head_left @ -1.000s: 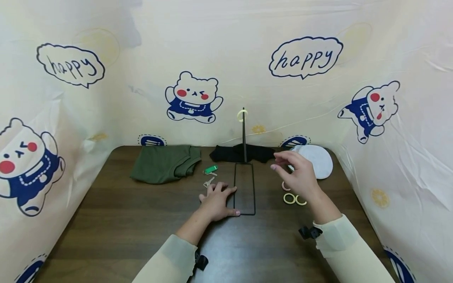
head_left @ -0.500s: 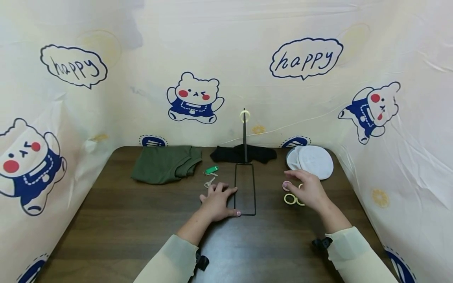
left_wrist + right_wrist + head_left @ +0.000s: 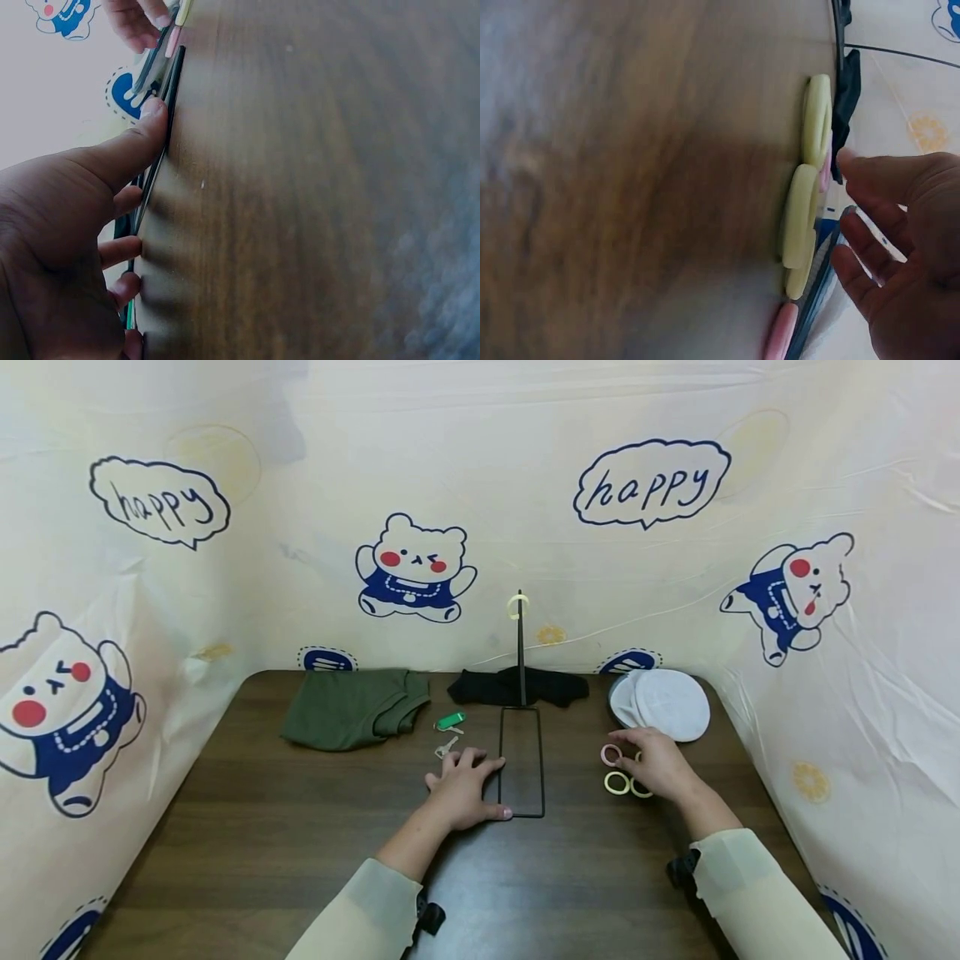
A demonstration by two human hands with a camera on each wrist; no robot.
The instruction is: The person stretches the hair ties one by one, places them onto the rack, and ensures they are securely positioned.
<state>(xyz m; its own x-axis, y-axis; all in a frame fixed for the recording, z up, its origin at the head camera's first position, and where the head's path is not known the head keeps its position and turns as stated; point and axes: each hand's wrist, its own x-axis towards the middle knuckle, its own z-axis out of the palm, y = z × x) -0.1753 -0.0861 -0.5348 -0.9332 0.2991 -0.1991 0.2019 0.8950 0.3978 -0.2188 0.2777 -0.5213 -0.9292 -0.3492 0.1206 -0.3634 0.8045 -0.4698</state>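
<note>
The left hand [image 3: 463,789] lies spread beside a black wire stand, its thumb pressing the near left corner of the rectangular base [image 3: 541,764] and its index fingertip at the left bar; its grip is not clenched. The stand lies flat on the dark wooden bench [image 3: 300,860], its thin post [image 3: 521,652] rising from the far end, with a pale yellow ring [image 3: 510,607] near the top.

The right hand [image 3: 658,764] hovers over the loose rings, thumb and fingers apart, its grip released and grasping nothing. The right wrist view shows three yellow rings [image 3: 801,217] and two pink rings [image 3: 781,330] flat on the bench, close together.

Left of the stand lie a key [image 3: 446,747] and a green tag [image 3: 451,721] with another key. Green folded cloth [image 3: 352,710], black cloth [image 3: 487,687] and a round white fabric piece [image 3: 671,706] line the far edge, before a bear-printed backdrop [image 3: 510,460].
</note>
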